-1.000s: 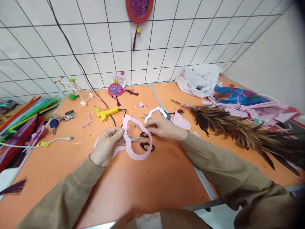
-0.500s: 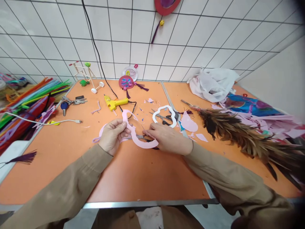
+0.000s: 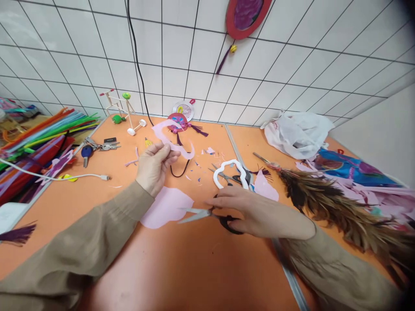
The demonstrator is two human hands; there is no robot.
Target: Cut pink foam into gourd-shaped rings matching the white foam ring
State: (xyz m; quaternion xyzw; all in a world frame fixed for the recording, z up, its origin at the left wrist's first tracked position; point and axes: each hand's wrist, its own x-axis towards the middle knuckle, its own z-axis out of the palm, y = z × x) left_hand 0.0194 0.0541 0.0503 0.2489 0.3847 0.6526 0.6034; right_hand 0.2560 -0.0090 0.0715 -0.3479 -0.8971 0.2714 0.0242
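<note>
On the orange tabletop (image 3: 181, 268) the person's left hand (image 3: 154, 166) is lifted a little toward 11 o'clock of the view's middle, its grip pinching one end of a pink paper outline strip (image 3: 173, 140) between thumb and fingertips; the strip curls up and away from the hand toward 1 o'clock, clear of the surface, crossing in front of a yellow glue gun (image 3: 148, 142) that shows only as a small patch behind it. The right hand (image 3: 251, 211) lies low at about 4 o'clock from the left hand, its grip closed through and around the black handles of a pair of scissors (image 3: 207, 214), whose blades are parted and point toward 9 o'clock, their tips just over the edge of a flat pink paper cut-out (image 3: 165, 207) lying on the tabletop between the two hands. At 12 o'clock from the right hand sits a white cloud-shaped frame (image 3: 231, 172) with a second pair of scissors under it. Further right a brown feather duster (image 3: 327, 207) stretches toward 4 o'clock, and a white plastic bag (image 3: 296, 131) lies near the tiled wall. Far left, at 9 o'clock, a bundle of coloured pipe cleaners (image 3: 39, 142) lies beside a set of keys (image 3: 97, 147) and a white cable (image 3: 65, 176).
</note>
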